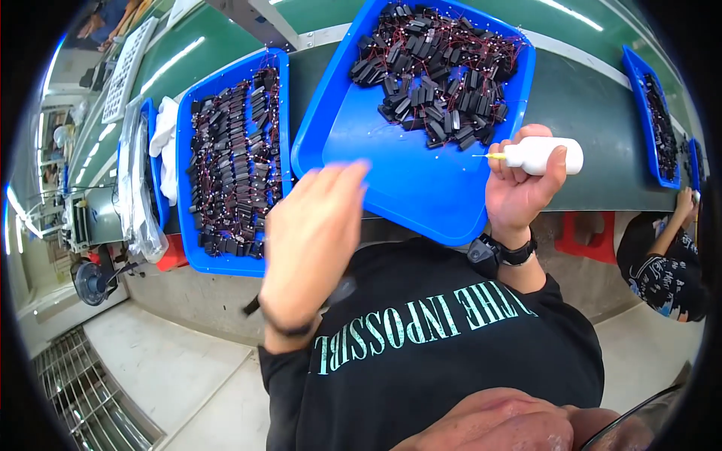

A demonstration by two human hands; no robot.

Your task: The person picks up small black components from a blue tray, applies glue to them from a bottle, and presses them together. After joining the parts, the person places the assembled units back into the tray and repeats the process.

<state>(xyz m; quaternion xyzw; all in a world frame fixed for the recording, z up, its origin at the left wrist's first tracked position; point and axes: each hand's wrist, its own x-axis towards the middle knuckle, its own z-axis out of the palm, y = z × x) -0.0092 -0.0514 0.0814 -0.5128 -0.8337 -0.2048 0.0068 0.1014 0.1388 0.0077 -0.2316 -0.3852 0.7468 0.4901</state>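
A white squeeze bottle [553,155] with a thin yellow needle tip lies sideways in my right hand [523,184], thumb and fingers closed around it. Its tip points left over the large blue tray [406,199]. That tray holds a loose heap of small black rectangular parts [444,71] with thin red wires, pushed to its far side. My left hand [314,233] is smeared by motion above the tray's near left corner, its back showing. Its fingertips are blurred, and whether they hold anything cannot be made out.
Left of the large tray, a second blue tray [282,161] holds similar wired parts in rows. Clear plastic bags [139,180] and a white cloth [164,139] lie beyond it. Another filled blue tray [671,180] stands at the right, near another person [665,267]. A red stool [587,237] is under the bench.
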